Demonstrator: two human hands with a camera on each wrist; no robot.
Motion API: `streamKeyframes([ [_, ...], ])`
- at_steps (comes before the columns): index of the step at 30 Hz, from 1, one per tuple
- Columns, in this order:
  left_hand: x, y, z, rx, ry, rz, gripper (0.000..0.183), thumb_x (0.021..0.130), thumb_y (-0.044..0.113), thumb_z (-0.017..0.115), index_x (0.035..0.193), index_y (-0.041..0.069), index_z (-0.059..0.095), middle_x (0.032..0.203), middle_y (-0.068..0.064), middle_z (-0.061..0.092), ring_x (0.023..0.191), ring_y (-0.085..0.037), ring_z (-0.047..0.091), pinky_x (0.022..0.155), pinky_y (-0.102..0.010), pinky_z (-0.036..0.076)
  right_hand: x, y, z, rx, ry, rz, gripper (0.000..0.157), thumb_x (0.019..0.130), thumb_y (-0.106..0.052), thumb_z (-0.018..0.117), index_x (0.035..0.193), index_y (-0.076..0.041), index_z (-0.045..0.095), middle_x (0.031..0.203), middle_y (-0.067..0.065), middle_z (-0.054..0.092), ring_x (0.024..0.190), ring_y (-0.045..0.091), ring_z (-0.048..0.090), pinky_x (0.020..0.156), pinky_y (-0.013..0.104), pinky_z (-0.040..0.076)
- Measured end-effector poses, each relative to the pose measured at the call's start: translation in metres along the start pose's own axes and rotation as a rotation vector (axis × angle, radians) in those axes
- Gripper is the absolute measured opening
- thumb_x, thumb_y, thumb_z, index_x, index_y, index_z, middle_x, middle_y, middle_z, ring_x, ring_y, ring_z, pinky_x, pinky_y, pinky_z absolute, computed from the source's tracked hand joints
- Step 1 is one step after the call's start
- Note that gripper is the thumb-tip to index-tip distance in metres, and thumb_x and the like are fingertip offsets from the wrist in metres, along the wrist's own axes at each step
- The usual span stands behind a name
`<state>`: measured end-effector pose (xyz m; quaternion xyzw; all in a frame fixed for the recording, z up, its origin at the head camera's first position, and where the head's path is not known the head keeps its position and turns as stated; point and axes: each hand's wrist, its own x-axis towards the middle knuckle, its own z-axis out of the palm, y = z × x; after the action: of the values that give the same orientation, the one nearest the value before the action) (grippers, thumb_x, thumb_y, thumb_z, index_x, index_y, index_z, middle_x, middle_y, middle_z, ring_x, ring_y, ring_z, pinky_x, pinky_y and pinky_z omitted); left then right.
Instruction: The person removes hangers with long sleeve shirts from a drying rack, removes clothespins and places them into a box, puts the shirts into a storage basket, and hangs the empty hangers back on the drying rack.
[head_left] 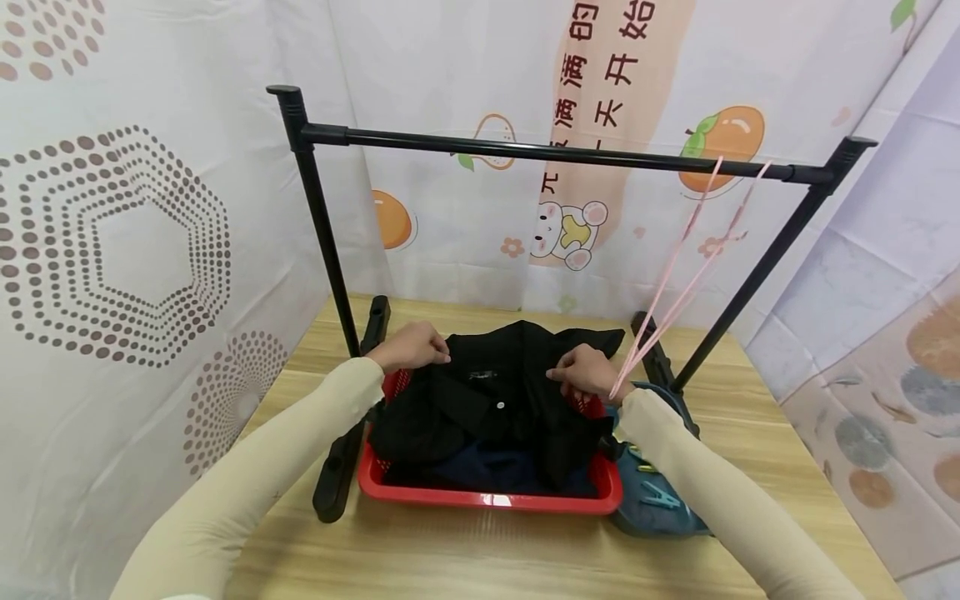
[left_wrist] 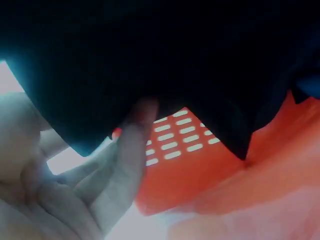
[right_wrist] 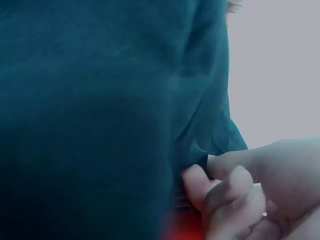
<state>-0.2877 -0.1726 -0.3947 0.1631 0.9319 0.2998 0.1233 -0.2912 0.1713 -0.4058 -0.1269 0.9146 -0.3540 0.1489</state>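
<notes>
A black shirt (head_left: 517, 375) with a white button and a small label lies spread over the red basket (head_left: 487, 500). My left hand (head_left: 415, 344) pinches the shirt's edge at the far left; in the left wrist view, thumb and fingers lie on either side of the black cloth (left_wrist: 100, 75). On the far right side, my right hand (head_left: 585, 371) pinches another part of the shirt, and the right wrist view shows the cloth (right_wrist: 125, 100) between thumb and curled fingers. Dark blue cloth (head_left: 487, 467) lies beneath the shirt in the basket.
A black rack (head_left: 480, 148) stands over and behind the basket. Pink cord (head_left: 678, 292) loops down from its bar to my right wrist. Beside the red basket, partly behind my right sleeve, is a blue-grey basket (head_left: 652, 521) with clothes pegs (head_left: 660, 495).
</notes>
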Motion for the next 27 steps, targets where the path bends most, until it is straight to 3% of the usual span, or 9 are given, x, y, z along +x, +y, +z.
streamKeyframes([
  [3, -0.005, 0.004, -0.006, -0.033, 0.068, 0.020, 0.017, 0.102, 0.015, 0.066, 0.106, 0.009, 0.081, 0.118, -0.009, 0.073, 0.097, -0.023, 0.065, 0.080, -0.038, 0.052, -0.004, -0.001, -0.005, 0.145, 0.014, -0.044, 0.023, 0.102, -0.021, 0.067, 0.093, -0.001, 0.074, 0.071, 0.010, 0.067, 0.053, 0.014, 0.058, 0.051, 0.028, 0.050],
  [6, -0.017, 0.010, -0.014, -0.079, 0.141, 0.042, 0.017, 0.102, 0.019, 0.066, 0.108, 0.012, 0.081, 0.120, -0.007, 0.072, 0.098, -0.022, 0.065, 0.081, -0.039, 0.051, -0.014, -0.006, -0.011, 0.318, 0.049, -0.095, 0.025, 0.101, -0.022, 0.067, 0.099, 0.002, 0.070, 0.076, 0.015, 0.065, 0.059, 0.019, 0.060, 0.055, 0.030, 0.054],
  [8, -0.028, 0.013, -0.020, -0.087, 0.199, 0.101, 0.018, 0.101, 0.021, 0.068, 0.111, 0.013, 0.081, 0.121, -0.006, 0.072, 0.105, -0.023, 0.066, 0.087, -0.042, 0.054, -0.021, -0.009, -0.014, 0.394, 0.087, -0.157, 0.026, 0.100, -0.022, 0.069, 0.097, 0.003, 0.068, 0.076, 0.018, 0.064, 0.058, 0.021, 0.060, 0.055, 0.030, 0.054],
  [11, -0.047, 0.016, -0.024, -0.054, 0.288, 0.230, 0.017, 0.100, 0.023, 0.070, 0.110, 0.015, 0.082, 0.118, -0.003, 0.072, 0.106, -0.022, 0.068, 0.090, -0.044, 0.056, -0.032, -0.013, -0.017, 0.401, 0.117, -0.278, 0.025, 0.100, -0.019, 0.070, 0.092, 0.004, 0.067, 0.072, 0.019, 0.061, 0.051, 0.023, 0.056, 0.049, 0.032, 0.051],
  [15, -0.070, 0.014, -0.020, 0.046, 0.347, 0.461, 0.014, 0.098, 0.017, 0.073, 0.107, 0.012, 0.082, 0.116, -0.004, 0.072, 0.105, -0.021, 0.069, 0.084, -0.040, 0.058, -0.055, -0.013, -0.015, 0.245, 0.106, -0.424, 0.013, 0.099, -0.017, 0.071, 0.091, -0.007, 0.070, 0.070, 0.009, 0.060, 0.052, 0.022, 0.055, 0.049, 0.033, 0.050],
  [19, -0.087, 0.005, -0.005, 0.193, 0.283, 0.634, 0.009, 0.095, 0.011, 0.076, 0.102, 0.010, 0.082, 0.114, -0.007, 0.071, 0.100, -0.021, 0.069, 0.079, -0.034, 0.059, -0.076, -0.006, -0.004, -0.028, 0.084, -0.660, 0.013, 0.097, -0.015, 0.074, 0.087, -0.022, 0.069, 0.071, -0.008, 0.057, 0.058, 0.008, 0.053, 0.052, 0.026, 0.047],
  [21, -0.093, 0.001, 0.004, 0.253, 0.219, 0.656, 0.008, 0.094, 0.009, 0.077, 0.101, 0.009, 0.082, 0.115, -0.009, 0.070, 0.097, -0.019, 0.070, 0.079, -0.032, 0.059, -0.082, -0.001, 0.004, -0.156, 0.075, -0.793, 0.018, 0.095, -0.013, 0.075, 0.085, -0.024, 0.067, 0.073, -0.014, 0.055, 0.060, 0.003, 0.051, 0.055, 0.022, 0.045],
  [23, -0.098, -0.003, 0.012, 0.294, 0.152, 0.646, 0.009, 0.093, 0.008, 0.077, 0.101, 0.009, 0.082, 0.119, -0.012, 0.069, 0.097, -0.020, 0.071, 0.080, -0.031, 0.059, -0.086, 0.002, 0.012, -0.252, 0.050, -0.875, 0.020, 0.094, -0.011, 0.075, 0.084, -0.025, 0.066, 0.075, -0.017, 0.055, 0.063, 0.000, 0.049, 0.058, 0.019, 0.044],
  [27, -0.098, -0.006, 0.025, 0.366, 0.049, 0.616, 0.009, 0.094, 0.006, 0.075, 0.101, 0.008, 0.081, 0.124, -0.016, 0.067, 0.108, -0.025, 0.069, 0.084, -0.031, 0.058, -0.089, 0.008, 0.026, -0.407, 0.004, -0.882, 0.023, 0.091, -0.008, 0.076, 0.081, -0.025, 0.063, 0.076, -0.017, 0.054, 0.067, 0.002, 0.048, 0.064, 0.020, 0.044],
])
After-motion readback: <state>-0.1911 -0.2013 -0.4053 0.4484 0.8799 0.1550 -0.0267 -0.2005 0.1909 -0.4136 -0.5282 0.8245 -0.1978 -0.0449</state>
